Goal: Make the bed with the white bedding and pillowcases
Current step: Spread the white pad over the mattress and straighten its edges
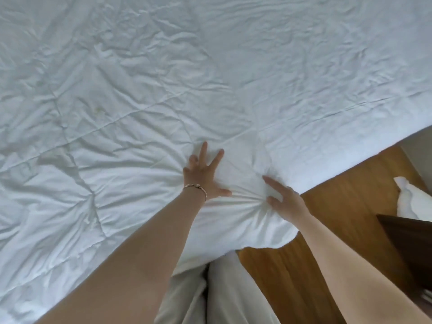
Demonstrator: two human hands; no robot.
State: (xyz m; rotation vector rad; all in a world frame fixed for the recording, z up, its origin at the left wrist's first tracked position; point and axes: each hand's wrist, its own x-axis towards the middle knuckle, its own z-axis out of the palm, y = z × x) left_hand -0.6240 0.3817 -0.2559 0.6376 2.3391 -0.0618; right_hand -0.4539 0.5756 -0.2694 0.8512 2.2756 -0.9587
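Left hand (205,177) presses flat with spread fingers on the wrinkled white quilted duvet (140,94); right hand (284,198) rests beside it, fingers straight, gripping nothing.

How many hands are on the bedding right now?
2. The left hand lies flat with fingers spread on the white bedding; the right hand touches the bunched corner beside it.

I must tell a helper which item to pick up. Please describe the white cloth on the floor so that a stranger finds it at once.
Start from the white duvet that covers the bed, and go past its right edge to the wooden floor. At the far right a crumpled white cloth lies on the floor, beside a dark brown piece of furniture. It is the only white fabric off the bed.
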